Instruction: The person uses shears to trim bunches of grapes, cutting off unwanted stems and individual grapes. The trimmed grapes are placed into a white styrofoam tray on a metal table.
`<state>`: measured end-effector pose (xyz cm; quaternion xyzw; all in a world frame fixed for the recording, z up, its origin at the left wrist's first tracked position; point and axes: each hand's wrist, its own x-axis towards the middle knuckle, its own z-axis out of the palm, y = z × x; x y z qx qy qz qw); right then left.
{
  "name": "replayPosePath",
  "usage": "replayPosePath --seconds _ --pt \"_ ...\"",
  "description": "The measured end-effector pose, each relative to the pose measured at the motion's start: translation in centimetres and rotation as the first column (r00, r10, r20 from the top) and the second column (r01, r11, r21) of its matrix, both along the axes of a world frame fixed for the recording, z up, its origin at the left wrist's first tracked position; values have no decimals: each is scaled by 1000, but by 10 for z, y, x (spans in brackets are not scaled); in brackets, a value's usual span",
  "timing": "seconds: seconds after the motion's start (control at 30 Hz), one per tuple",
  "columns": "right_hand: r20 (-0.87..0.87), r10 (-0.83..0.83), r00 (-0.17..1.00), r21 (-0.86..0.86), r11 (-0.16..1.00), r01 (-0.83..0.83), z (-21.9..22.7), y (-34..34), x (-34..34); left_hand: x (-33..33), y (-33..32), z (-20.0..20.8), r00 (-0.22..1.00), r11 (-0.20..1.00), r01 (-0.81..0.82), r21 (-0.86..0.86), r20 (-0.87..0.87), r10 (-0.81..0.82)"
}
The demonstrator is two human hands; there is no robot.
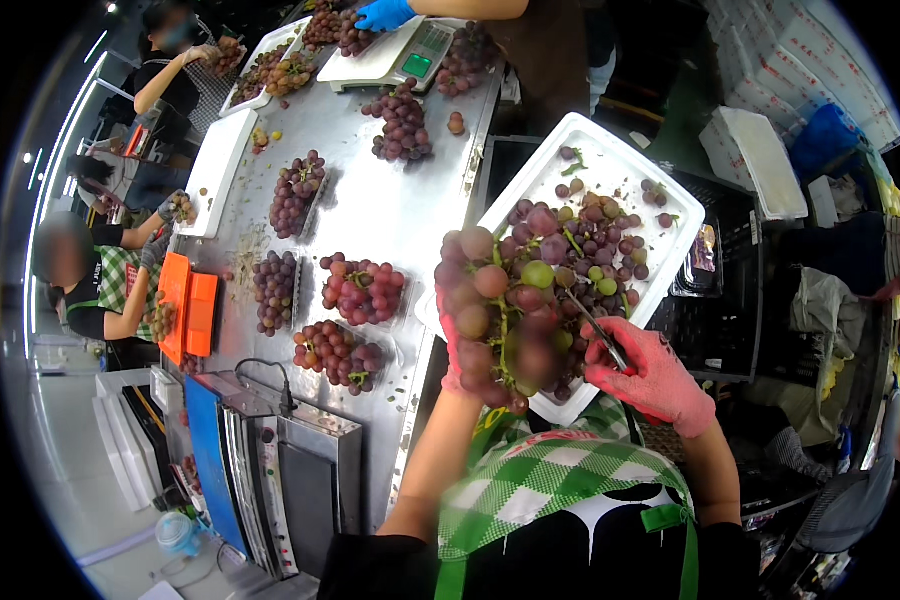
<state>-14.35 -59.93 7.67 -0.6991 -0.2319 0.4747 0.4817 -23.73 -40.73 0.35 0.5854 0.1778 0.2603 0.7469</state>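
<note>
The left hand (pixel 453 374), partly hidden, held up a large grape bunch (pixel 485 315) at centre frame. The red-gloved right hand (pixel 665 385), right of centre, gripped scissors (pixel 606 337) beside it. Behind, a white tray (pixel 573 127) held grapes (pixel 610 215); further left, the worktop (pixel 385 215) carried more bunches (pixel 363 291).

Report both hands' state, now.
Left hand: holding a bunch of grapes, mostly hidden behind it.
Right hand: closed on a pair of scissors.
</note>
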Motion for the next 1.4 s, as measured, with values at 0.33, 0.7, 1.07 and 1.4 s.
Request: replayPosePath --seconds 0.33,0.7,1.07,1.4 --pt "841 291 456 -214 953 -214 31 11 19 0 -6 19 985 949 132 -286 -69 -158" --pt "764 642 61 -608 749 -263 59 26 33 -19 -15 3 976 680 165 -714 21 -215" --pt "495 674 -548 -843 525 -116 83 41 34 -12 -12 8 899 759 419 -498 111 -423" --pt "493 752 -436 -870 437 -230 102 36 34 -7 -21 15 937 675 349 -651 232 -261"
